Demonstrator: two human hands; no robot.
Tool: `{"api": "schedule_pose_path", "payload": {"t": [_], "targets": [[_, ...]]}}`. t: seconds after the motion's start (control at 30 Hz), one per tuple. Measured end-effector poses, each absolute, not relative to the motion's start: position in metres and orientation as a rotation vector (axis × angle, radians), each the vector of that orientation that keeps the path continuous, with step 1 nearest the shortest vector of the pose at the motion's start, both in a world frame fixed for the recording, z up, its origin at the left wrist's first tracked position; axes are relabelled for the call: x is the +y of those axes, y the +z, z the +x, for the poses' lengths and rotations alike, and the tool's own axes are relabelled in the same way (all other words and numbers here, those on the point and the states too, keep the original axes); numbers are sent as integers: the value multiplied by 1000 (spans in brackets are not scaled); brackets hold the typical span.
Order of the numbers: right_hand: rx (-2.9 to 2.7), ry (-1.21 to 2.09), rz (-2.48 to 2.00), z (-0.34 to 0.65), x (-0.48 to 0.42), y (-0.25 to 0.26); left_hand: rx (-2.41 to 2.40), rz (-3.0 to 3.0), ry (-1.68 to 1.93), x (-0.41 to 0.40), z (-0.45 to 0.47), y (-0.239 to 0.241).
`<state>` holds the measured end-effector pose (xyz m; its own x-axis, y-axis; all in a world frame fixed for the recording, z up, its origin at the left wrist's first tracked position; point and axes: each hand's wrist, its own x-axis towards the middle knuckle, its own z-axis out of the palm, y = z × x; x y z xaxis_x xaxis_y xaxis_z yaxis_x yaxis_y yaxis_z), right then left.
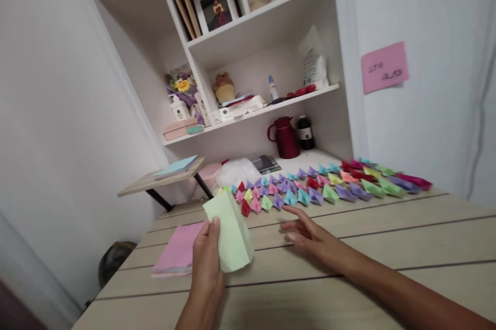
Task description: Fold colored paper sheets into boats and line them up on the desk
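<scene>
My left hand (207, 260) is closed on a folded pale green paper (229, 234), thumb on top, holding it just above the wooden table (349, 278). My right hand (310, 234) hovers open to the right of the paper, fingers stretched toward the rows of small folded paper boats (321, 188). It holds nothing. The boats are pink, red, green, blue and purple, lined up across the far side of the table.
A stack of pink paper sheets (178, 252) lies left of my left hand. A small raised stand (163, 179) carries blue sheets. Behind the boats sit a red jug (285, 137), a dark bottle (305, 132) and white shelves (263, 20). A pink note (384, 67) is stuck on the right wall.
</scene>
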<state>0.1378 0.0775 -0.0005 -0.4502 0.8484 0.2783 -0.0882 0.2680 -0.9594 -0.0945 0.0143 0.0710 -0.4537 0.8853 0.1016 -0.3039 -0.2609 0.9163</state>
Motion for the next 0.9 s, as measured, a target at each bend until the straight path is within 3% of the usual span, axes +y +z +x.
{"api": "schedule_pose_path", "payload": {"t": [0.17,0.27,0.47,0.57,0.77,0.9], "targets": [[-1327,1625,-592,140,75,14,931,702,1420,43,-51,51],[-1230,1585,-622,144,77,15,884,749,1285,44,-35,33],[-1347,973,-1035,153,83,15,816,799,1238,29,-25,26],[-1401,856,-1055,155,83,18,824,748,1350,27,-27,30],[-1542,1291,-835,141,66,21,754,694,1428,29,-28,34],[-1670,1370,-719,130,44,31,851,824,1454,30,-28,29]]}}
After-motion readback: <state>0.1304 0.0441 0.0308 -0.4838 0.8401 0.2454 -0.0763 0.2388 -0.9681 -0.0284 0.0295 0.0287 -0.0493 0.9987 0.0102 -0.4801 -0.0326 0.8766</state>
